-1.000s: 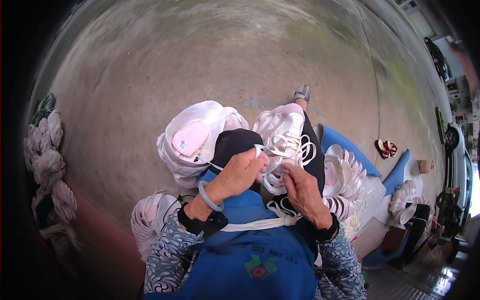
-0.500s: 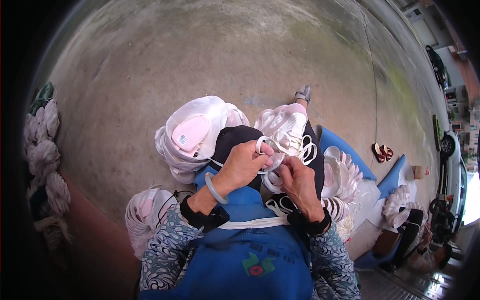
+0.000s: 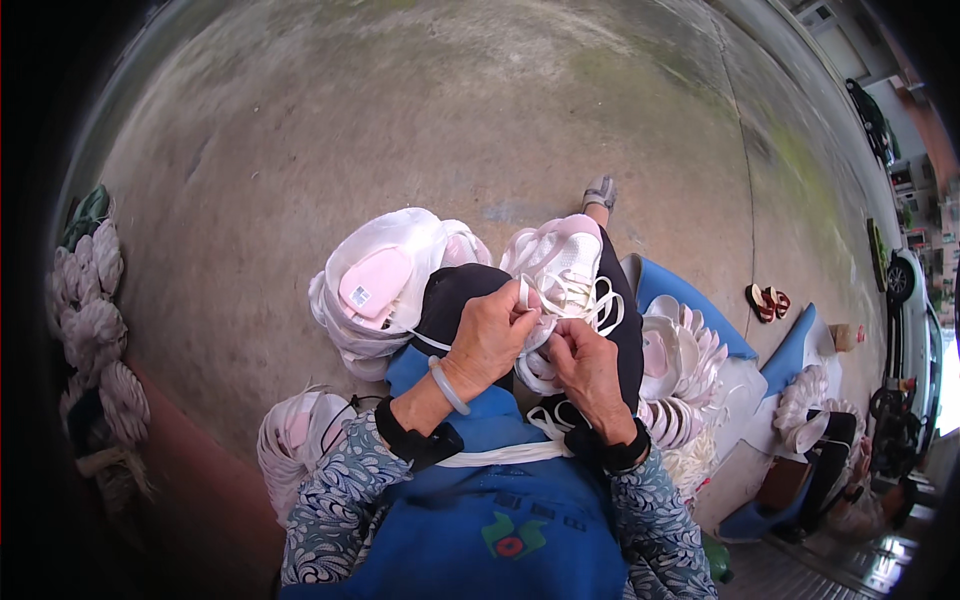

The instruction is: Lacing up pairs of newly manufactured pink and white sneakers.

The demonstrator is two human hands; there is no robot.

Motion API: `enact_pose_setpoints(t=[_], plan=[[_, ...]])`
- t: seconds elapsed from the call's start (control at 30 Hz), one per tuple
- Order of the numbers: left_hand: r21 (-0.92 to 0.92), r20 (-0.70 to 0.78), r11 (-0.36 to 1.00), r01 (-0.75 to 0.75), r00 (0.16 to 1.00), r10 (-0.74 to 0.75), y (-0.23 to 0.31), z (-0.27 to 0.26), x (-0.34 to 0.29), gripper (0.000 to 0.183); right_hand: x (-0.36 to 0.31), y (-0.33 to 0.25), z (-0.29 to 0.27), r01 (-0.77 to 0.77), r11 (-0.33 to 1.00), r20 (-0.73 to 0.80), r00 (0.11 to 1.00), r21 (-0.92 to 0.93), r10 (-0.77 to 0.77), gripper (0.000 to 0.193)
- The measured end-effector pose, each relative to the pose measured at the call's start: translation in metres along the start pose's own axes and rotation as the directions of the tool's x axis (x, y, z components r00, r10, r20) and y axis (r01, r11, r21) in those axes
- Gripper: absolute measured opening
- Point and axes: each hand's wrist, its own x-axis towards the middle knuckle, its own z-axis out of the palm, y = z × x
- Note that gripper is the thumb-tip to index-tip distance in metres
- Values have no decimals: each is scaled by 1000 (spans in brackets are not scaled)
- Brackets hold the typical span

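Observation:
A white and pink shoe upper (image 3: 545, 248) lies on my lap, toe end pointing away from me, with loops of white shoelace (image 3: 607, 300) hanging off its right side. Over its near end, my left hand (image 3: 485, 337) is closed, thumb and forefinger pinching the white lace. Close by on the right, my right hand (image 3: 592, 370) is also closed, its fingertips pinching at the upper's near edge. What exactly lies between those fingertips is hidden, lace or fabric. A white cord runs across the blue apron (image 3: 500, 500) at my waist.
Bundles of white and pink uppers (image 3: 385, 290) sit left of my knee, with another bundle (image 3: 300, 430) nearer. More stacked uppers (image 3: 680, 355) lie right of my leg by a blue mat (image 3: 690, 300). Bundled white pieces (image 3: 95, 300) stand far left. Red sandals (image 3: 768, 303) lie right. Another person sits far right.
The view has shifted slightly. My left hand has drawn a bit nearer the upper's edge, and the lace loop at its fingers looks smaller. Both hands still pinch at the same area.

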Motion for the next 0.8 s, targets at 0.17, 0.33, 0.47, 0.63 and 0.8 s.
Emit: enact_pose_setpoints(t=[0.17,0.33,0.47,0.63,0.8], plan=[[100,20,992,-74,997,73,-1,1,-1,10,-1,-3,-1,7,1000,-6,1000,-5,-7,15],[279,37,914,-294,955,295,1,3,-4,8,-4,-11,0,35,999,-13,999,7,-35,17],[153,15,962,-228,974,228,0,-1,-7,9,-1,-7,0,41,997,12,999,66,-42,21],[291,74,905,-310,950,302,1,2,-6,10,0,-13,-2,27,994,31,999,110,-30,21],[256,143,914,-315,947,286,-1,-3,2,8,5,-9,2,-72,986,102,993,151,57,18]])
